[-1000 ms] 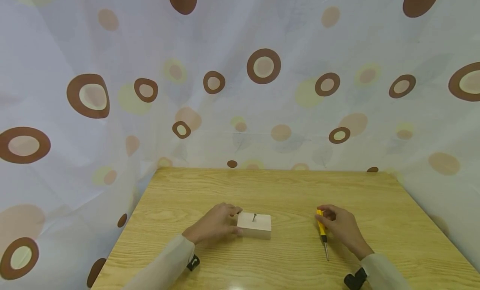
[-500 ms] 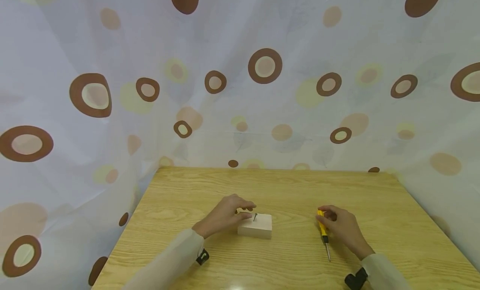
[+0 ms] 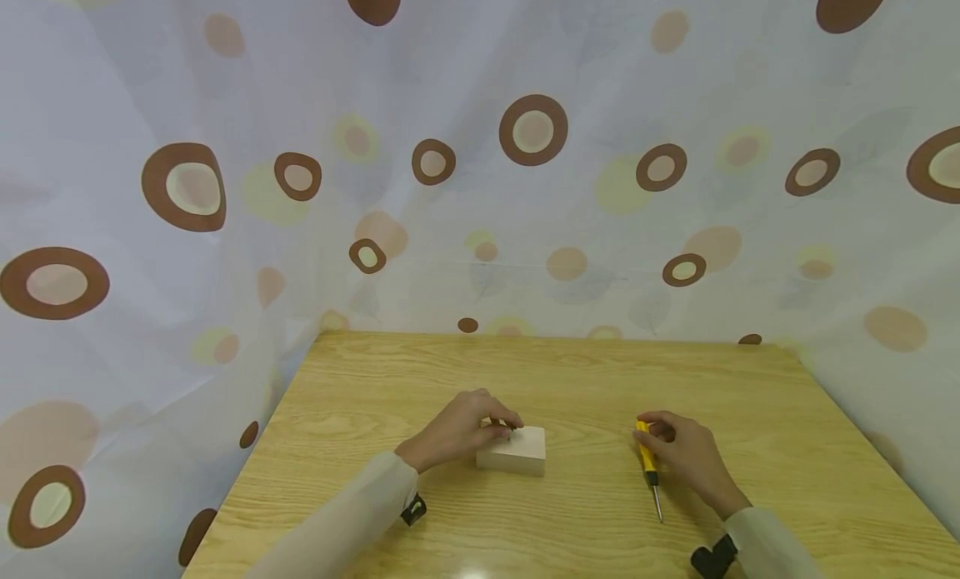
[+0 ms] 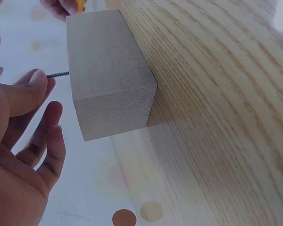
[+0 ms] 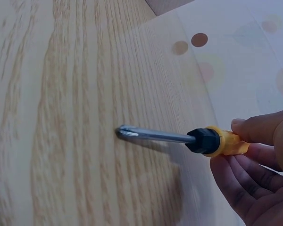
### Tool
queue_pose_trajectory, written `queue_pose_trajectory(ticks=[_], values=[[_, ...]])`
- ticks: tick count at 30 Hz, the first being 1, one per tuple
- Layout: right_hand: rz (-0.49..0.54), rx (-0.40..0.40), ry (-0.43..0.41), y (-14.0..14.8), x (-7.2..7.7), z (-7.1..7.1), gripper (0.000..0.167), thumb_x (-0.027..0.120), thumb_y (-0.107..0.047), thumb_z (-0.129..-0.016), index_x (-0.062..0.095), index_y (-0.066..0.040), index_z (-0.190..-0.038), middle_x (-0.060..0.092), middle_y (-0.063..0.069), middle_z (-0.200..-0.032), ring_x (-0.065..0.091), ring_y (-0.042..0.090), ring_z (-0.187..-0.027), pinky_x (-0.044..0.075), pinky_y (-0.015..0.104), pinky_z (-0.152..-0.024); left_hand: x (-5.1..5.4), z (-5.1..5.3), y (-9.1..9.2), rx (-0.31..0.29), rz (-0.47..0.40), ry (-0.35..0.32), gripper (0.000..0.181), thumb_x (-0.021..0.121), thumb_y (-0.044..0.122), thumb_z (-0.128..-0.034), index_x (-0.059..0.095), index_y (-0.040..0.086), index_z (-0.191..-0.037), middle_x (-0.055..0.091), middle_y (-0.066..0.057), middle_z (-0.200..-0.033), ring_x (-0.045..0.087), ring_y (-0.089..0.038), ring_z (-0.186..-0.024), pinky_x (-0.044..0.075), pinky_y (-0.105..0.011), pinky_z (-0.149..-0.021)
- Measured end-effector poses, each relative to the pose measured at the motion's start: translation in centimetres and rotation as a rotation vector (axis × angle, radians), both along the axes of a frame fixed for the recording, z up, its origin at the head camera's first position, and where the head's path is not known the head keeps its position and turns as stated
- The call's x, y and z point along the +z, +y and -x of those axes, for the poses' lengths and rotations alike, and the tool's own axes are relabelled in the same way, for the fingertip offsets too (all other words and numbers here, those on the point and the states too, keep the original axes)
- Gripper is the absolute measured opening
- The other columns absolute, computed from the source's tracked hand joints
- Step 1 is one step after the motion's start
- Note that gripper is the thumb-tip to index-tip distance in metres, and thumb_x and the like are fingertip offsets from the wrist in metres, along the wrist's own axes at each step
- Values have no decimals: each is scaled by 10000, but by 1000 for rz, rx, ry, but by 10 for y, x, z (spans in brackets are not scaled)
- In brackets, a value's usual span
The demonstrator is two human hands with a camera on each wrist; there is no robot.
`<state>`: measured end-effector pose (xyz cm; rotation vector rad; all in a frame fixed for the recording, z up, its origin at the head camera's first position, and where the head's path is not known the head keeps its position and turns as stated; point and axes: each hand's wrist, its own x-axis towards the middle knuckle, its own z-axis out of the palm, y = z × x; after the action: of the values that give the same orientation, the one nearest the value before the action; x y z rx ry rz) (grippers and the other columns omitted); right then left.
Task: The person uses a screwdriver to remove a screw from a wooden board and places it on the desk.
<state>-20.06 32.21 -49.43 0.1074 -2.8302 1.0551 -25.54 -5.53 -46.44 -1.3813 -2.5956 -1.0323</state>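
A pale wooden block (image 3: 517, 456) lies on the table, a dark screw (image 4: 59, 75) standing in its top face. My left hand (image 3: 461, 429) pinches the screw's head between thumb and forefinger; in the left wrist view the threaded shank shows between fingertips and wood, and the other fingers are loosely bent. Off to the right of the block, my right hand (image 3: 686, 454) holds a screwdriver (image 3: 647, 458) by its yellow and black handle. The metal shaft (image 5: 155, 135) points down toward the table, with a cross-shaped tip at or very near the surface.
The wood-grain table (image 3: 570, 379) stretches behind and around the block. A white curtain (image 3: 480, 187) with brown and beige dots hangs along the back and sides. Each wrist carries a small black camera, such as the right wrist camera (image 3: 712, 556).
My left hand has left the block's left side, risen over its top and closed its thumb and forefinger on the screw. The right hand and screwdriver have stayed about where they were.
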Motion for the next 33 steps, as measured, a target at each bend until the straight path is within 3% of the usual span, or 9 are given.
queue_pose_trajectory(ticks=[7,16,33], values=[[0,0,-4,1,0,1,406,726,-309,-984,696,-18,-1266,713,44,-1013,661,169,-876,542,292,-707,1,1,3,7,-4,6,160,745,128,-954,812,136,-1099,762,103,-1072,629,-71,-933,520,-230,-801],[1,8,-4,2,0,0,405,721,-308,-987,696,-16,-1267,716,44,-1010,663,168,-869,545,302,-708,0,1,7,52,19,-27,109,750,157,-961,817,135,-1044,747,114,-984,586,-7,-878,511,-192,-769],[-8,8,11,3,0,-1,404,735,-303,-978,704,-4,-1248,724,50,-998,670,163,-838,554,311,-696,-2,-3,11,92,10,71,44,782,212,-946,785,170,-932,701,151,-868,621,-48,-820,488,-173,-710]])
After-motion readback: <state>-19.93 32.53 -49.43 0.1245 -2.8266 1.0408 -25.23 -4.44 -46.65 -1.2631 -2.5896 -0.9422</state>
